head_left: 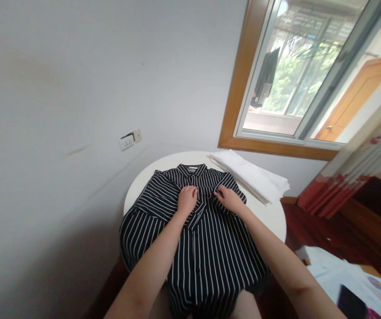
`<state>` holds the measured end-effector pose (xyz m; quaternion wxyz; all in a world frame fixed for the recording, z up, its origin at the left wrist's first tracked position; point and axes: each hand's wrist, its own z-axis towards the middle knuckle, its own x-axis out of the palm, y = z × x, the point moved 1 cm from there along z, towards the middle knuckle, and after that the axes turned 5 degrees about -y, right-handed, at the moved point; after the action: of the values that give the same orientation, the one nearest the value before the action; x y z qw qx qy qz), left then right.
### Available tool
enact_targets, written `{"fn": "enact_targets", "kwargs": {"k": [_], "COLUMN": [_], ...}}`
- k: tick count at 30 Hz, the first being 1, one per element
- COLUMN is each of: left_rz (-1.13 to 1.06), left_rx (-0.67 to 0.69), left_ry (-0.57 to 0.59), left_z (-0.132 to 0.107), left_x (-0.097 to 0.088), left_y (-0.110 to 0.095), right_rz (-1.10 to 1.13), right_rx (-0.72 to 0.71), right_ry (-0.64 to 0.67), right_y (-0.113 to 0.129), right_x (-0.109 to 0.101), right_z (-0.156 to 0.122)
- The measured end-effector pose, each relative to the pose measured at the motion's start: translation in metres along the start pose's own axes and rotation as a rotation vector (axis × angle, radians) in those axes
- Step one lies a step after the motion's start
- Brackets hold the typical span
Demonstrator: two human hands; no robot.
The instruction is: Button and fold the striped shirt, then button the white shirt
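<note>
A black shirt with thin white stripes (204, 248) lies spread on a round white table (273, 217), collar at the far side, its lower part hanging over the near edge. My left hand (187, 199) rests on the shirt's chest just below the collar, fingers curled and pinching the fabric. My right hand (228, 198) is beside it, fingers bent and gripping the striped cloth near the front placket. The two hands are a few centimetres apart.
A stack of folded white cloth (250, 175) lies on the table's far right. A grey wall with a socket (129, 140) stands behind, a wood-framed window (290, 88) to the right. Papers and a dark phone (353, 301) lie at lower right.
</note>
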<state>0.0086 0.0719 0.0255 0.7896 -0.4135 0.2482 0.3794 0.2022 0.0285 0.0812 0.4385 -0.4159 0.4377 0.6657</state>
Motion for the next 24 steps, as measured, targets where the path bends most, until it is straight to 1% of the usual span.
{"fn": "enact_targets", "kwargs": {"k": [2,4,8,10,11,13,16,18,20,21,24], "left_rz": [-0.055,-0.122,-0.274,-0.318,-0.33,-0.362,-0.452,-0.486,-0.455,-0.412,-0.238], "left_rx": [-0.039,-0.107,-0.246,-0.307,-0.336,-0.374,-0.402,-0.437,-0.452,-0.437,-0.328], "left_ry": [-0.046,-0.104,-0.259,-0.293,-0.289,-0.224,-0.04,0.056,0.095,0.103,0.114], "left_z": [0.004,0.007,0.014,0.015,0.015,0.015,0.015,0.015,0.016,0.017,0.018], "left_x": [-0.006,-0.011,-0.018,-0.019,-0.02,-0.02,-0.021,-0.024,-0.029,-0.031,-0.035], "left_y": [0.002,0.006,0.019,0.025,0.026,0.028,0.027,0.027,0.027,0.028,0.028], "right_rz": [0.053,0.098,0.166,0.205,0.229,0.281,0.357,0.408,0.462,0.489,0.549], "right_rx": [0.002,0.012,0.022,0.001,-0.016,-0.055,-0.095,-0.111,-0.138,-0.159,-0.233], "right_ry": [-0.053,-0.113,-0.241,-0.279,-0.289,-0.303,-0.314,-0.311,-0.286,-0.265,-0.204], "right_y": [0.014,0.026,0.044,0.053,0.057,0.064,0.073,0.078,0.083,0.085,0.087], "right_x": [0.005,0.007,0.012,0.017,0.021,0.029,0.043,0.051,0.056,0.058,0.057], "right_z": [0.003,0.007,0.013,0.013,0.013,0.012,0.011,0.01,0.008,0.007,0.004]}}
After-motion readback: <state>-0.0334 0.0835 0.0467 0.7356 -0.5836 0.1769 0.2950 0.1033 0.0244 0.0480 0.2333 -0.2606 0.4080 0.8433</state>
